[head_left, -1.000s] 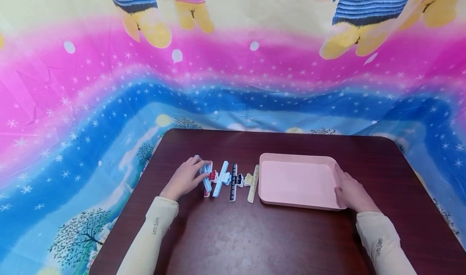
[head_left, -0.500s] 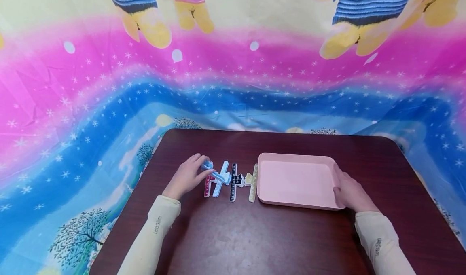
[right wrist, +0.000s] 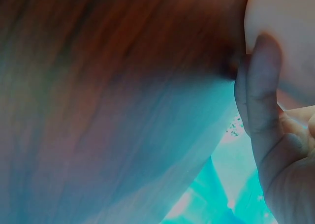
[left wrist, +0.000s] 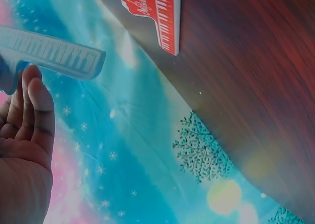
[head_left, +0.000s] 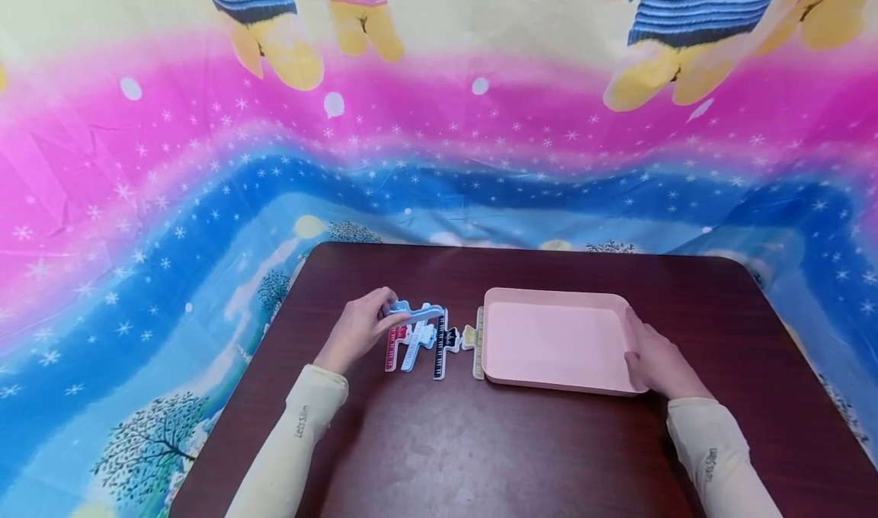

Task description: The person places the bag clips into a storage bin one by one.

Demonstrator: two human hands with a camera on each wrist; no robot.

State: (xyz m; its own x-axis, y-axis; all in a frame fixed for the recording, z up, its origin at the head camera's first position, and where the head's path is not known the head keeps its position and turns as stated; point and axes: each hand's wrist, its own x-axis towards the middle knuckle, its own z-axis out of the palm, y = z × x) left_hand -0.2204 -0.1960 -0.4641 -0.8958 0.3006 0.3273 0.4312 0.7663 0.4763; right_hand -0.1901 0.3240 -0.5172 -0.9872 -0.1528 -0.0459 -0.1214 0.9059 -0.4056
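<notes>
My left hand [head_left: 391, 316] pinches a blue piano-key clip [head_left: 416, 311] and holds it level just above a row of clips on the dark wooden table [head_left: 494, 449]. The row holds a red clip [head_left: 392, 349], a pale blue clip [head_left: 415, 343], a black clip [head_left: 441, 344] and a yellow clip [head_left: 475, 343]. In the left wrist view the blue clip [left wrist: 54, 54] sits over my fingertips [left wrist: 30, 93], with the red clip [left wrist: 157, 12] on the table beyond. My right hand [head_left: 636, 350] grips the right rim of an empty pink tray [head_left: 555, 343]; in the right wrist view a finger [right wrist: 261, 96] lies against the tray wall [right wrist: 285, 22].
A colourful printed cloth [head_left: 171, 198] hangs behind the table and drapes round its left and right sides. The yellow clip lies right against the tray's left wall. Bare wood fills the table's near half.
My left hand has lifted the blue clip from the left end of the row and swung it level, rightward over the other clips. The tray has slid slightly left.
</notes>
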